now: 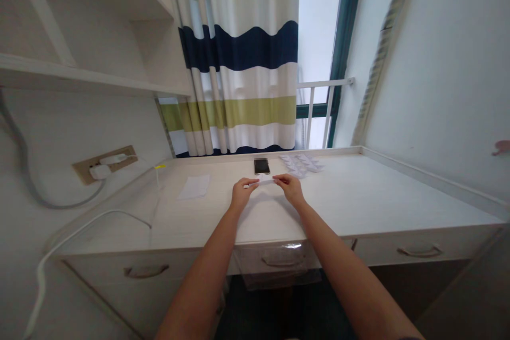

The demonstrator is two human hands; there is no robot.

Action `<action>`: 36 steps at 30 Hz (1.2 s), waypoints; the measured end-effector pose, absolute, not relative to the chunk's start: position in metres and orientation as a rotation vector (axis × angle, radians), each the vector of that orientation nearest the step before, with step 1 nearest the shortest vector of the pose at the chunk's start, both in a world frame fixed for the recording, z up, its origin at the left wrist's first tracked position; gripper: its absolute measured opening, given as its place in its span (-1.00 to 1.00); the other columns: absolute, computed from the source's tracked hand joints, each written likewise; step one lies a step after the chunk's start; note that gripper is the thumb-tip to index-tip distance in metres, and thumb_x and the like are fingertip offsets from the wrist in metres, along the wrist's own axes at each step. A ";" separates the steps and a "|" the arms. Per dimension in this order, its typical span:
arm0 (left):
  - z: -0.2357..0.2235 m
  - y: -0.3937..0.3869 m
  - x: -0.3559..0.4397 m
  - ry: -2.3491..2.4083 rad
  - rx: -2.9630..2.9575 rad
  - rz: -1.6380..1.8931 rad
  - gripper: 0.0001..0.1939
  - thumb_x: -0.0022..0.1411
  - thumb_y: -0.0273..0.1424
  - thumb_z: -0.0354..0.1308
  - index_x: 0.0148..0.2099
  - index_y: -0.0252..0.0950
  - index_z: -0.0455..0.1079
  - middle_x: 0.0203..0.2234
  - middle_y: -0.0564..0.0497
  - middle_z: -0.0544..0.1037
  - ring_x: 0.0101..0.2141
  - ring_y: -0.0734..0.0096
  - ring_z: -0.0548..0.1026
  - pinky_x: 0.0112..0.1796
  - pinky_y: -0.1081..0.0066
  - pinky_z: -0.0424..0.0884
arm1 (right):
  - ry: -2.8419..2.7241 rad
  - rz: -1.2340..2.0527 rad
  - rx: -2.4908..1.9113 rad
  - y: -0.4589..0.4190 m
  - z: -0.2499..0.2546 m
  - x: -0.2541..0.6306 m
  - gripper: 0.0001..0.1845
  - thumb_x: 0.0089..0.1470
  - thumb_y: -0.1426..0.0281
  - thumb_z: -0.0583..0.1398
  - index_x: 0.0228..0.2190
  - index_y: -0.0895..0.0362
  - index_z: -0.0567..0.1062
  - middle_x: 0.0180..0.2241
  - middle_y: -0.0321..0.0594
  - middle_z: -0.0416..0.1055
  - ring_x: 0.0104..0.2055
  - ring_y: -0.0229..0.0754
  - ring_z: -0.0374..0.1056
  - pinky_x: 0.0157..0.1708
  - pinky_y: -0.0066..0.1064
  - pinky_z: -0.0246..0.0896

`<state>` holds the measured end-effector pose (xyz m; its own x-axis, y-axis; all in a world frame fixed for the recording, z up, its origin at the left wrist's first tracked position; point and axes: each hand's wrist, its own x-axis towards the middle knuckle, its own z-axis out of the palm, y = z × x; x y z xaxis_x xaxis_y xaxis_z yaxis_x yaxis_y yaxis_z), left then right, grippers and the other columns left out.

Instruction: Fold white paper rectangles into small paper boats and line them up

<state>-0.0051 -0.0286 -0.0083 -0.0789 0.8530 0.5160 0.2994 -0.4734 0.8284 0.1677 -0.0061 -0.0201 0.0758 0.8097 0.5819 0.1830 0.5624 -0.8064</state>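
Between my two hands a small folded piece of white paper [266, 180] is stretched out just above the white desk. My left hand [243, 191] pinches its left end, and my right hand [290, 187] pinches the right end. Directly behind the paper lies a dark-screened phone [262, 166]. Several folded white paper pieces [302, 164] are heaped on the desk beyond my right hand. A stack of flat white paper [194, 187] rests to the left of my left hand. The fine folds of the held paper are too small to make out.
The white desk [398, 191] has drawers with handles along its front, and clear plastic [274, 265] hangs over the middle one. A white cable [79, 228] crosses the left end. Shelves overhang at upper left; a striped curtain [255, 85] hangs behind.
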 end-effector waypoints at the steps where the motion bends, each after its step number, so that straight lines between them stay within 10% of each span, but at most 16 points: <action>1: -0.009 -0.028 -0.005 1.232 1.735 1.582 -0.81 -0.11 -0.42 0.17 -0.35 -0.30 0.48 -0.46 0.00 0.45 -0.38 0.45 0.35 -0.36 0.48 0.27 | -1.448 0.588 -0.897 -0.006 -0.021 0.168 -0.83 -0.23 0.37 0.20 -0.49 0.16 0.52 -0.48 -0.19 0.47 -0.45 -0.21 0.34 -0.36 -0.36 0.23; 36: -0.016 -0.021 -0.006 1.056 1.587 1.417 -0.77 -0.15 -0.32 0.17 -0.41 -0.37 0.39 -0.52 0.01 0.46 -0.47 0.48 0.39 -0.44 0.48 0.33 | -1.460 0.841 -0.907 -0.009 -0.016 0.167 -0.69 -0.29 0.20 0.22 -0.55 0.21 0.49 -0.61 -0.26 0.40 -0.53 -0.28 0.23 -0.48 -0.44 0.12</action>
<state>-0.0065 -0.0212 -0.0156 0.0477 0.9249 0.3772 0.0978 -0.3802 0.9197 0.1670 -0.0094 -0.0157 -0.0363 0.8972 0.4402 0.0692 0.4417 -0.8945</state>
